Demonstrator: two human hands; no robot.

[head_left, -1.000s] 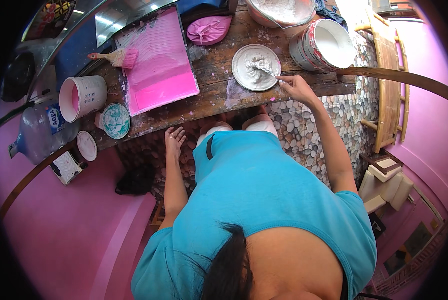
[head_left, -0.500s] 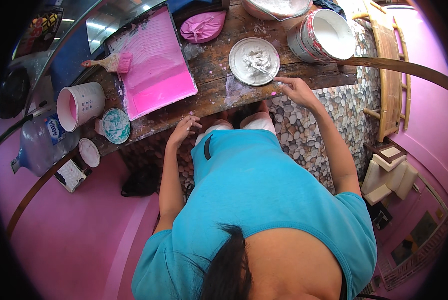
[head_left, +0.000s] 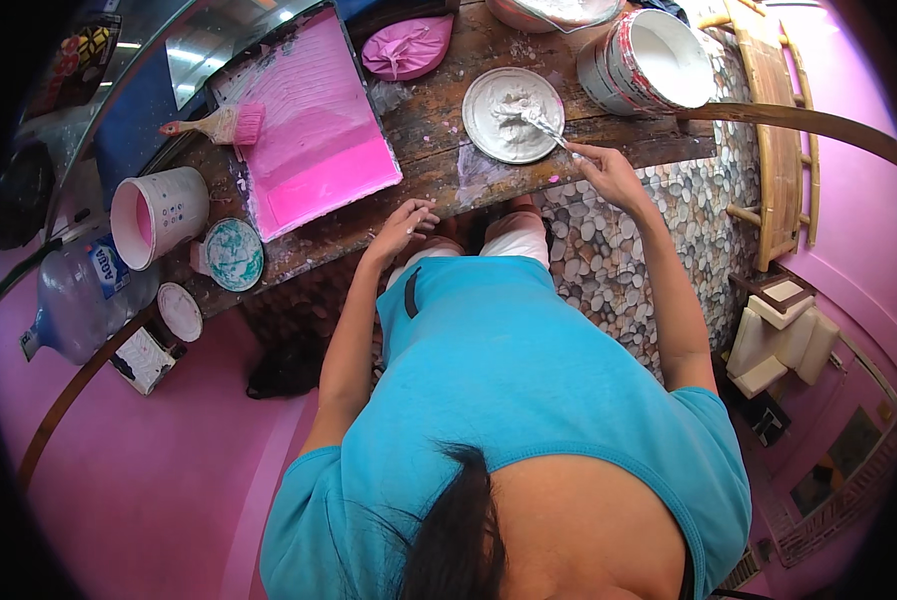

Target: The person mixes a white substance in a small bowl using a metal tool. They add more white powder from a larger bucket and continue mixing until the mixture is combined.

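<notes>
My right hand (head_left: 608, 175) is pinched around the end of a slim silvery tool (head_left: 549, 133), perhaps a spoon or small spatula; its head is hidden in white paste. The thick white paste (head_left: 516, 108) lies heaped on a round white lid (head_left: 480, 130) near the table's front edge. By that same edge, to the left, my left hand (head_left: 404, 226) hovers with loosely bent fingers and nothing in it. A paint tray (head_left: 393, 178) with bright pink paint stands just beyond it. Across the tray's left rim rests a paintbrush (head_left: 223, 125) with pink bristles.
A white bucket (head_left: 608, 75) stands right of the lid, with a bowl (head_left: 548, 15) behind it. A pink tied bag (head_left: 405, 48) sits at the back. Leftward are a pink-stained tub (head_left: 178, 205), a teal-smeared lid (head_left: 233, 254) and a large plastic bottle (head_left: 78, 310). The wooden table (head_left: 423, 140) ends before my body.
My right hand and the tool have shifted slightly right and away from me, and more of the tool shows. My left hand has moved right and forward, closer to the table edge.
</notes>
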